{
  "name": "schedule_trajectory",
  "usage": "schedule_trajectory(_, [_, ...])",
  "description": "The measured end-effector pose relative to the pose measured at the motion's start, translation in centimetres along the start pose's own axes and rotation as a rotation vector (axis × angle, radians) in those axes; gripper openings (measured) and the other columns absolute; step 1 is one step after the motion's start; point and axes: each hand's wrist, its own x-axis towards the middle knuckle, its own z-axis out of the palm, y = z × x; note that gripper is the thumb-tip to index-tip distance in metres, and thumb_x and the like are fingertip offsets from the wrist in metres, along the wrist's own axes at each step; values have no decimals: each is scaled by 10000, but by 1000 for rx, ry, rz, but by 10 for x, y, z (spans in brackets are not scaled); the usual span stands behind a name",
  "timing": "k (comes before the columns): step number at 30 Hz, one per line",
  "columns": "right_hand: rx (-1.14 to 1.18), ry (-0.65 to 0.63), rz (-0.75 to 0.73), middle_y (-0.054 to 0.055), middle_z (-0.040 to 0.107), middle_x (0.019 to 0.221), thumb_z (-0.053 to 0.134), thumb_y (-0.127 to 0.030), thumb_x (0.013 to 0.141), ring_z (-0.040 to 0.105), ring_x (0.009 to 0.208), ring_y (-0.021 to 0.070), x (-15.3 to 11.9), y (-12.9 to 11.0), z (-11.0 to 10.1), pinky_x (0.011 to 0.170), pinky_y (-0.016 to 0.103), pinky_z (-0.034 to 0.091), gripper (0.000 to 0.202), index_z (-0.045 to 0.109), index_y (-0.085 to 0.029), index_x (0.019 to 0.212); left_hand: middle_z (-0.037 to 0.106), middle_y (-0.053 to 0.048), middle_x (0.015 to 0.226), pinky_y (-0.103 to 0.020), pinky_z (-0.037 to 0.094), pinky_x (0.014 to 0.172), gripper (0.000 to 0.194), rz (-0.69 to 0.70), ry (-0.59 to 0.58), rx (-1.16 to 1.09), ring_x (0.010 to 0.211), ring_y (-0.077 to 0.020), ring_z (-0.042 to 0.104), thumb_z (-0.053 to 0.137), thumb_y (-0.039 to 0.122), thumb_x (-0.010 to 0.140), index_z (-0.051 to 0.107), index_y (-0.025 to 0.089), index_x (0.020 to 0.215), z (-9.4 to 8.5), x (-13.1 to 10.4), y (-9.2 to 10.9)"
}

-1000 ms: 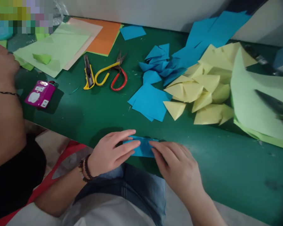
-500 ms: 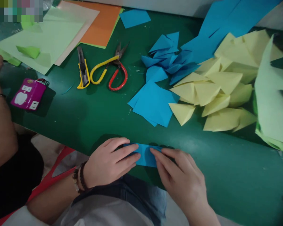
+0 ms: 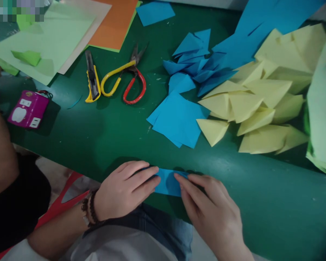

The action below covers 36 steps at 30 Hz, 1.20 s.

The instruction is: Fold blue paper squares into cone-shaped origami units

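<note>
- Green worktop (image 3: 105,137) with a smooth, slightly shiny surface runs across the view, seen from above.
- Blue paper strip (image 3: 167,184) lies at the near edge of the worktop, bridging the fingers of both hands, its middle showing in the gap between them.
- Left hand (image 3: 125,194): fingers outstretched and slightly parted, resting over the strip's left end. The thumb is hidden, so I cannot tell whether the paper is pinched.
- Right hand (image 3: 216,208): fingers bent, tips gathered on the strip's right end. Whether they grip it or only press down is unclear.
- Handling, as a judgement: the strip looks feather-light and thin, with a little stiffness. It should crease readily and might skid on the smooth surface. Flat fingertips near both ends seem the best hold; squeezing the middle could buckle it.
- Beyond the fingers, well apart from the strip, are flat blue sheets (image 3: 178,121), with pale yellow folded pieces (image 3: 246,103) to their right.
- Farther out, ahead of the left fingers, lie a yellow cutter (image 3: 93,78) and snips (image 3: 136,65) with one yellow and one red handle.
- Far left of the fingers, another person's arm (image 3: 0,152) shows near a purple box (image 3: 28,108).
</note>
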Motion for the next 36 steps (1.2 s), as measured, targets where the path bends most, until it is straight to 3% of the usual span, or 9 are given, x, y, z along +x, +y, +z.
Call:
schedule_trajectory(10, [5,-3,14,52,645,882,602,-127,885,640,806,167,-3,2,1,759,310,523,242,706,-209,1088,572,65,1401,-378,437,1019,290,84,-138,14,1227,-215,498,562,219,948,638,309,1214,-4,2,-2])
schedule_trajectory(27, [20,-11,28,68,652,899,613,-127,878,641,824,176,-3,1,1,752,305,515,216,723,-181,1055,588,38,1381,-382,430,1017,277,86,-136,-15,1244,-224,493,551,210,949,648,292,1195,-4,0,-3])
schedule_trajectory(36, [12,-3,13,62,639,890,606,-116,886,631,813,165,-3,0,1,746,303,522,198,706,-175,1046,588,100,1377,-375,402,969,299,26,-167,-83,1233,-211,481,484,175,970,658,312,1172,-6,4,-3])
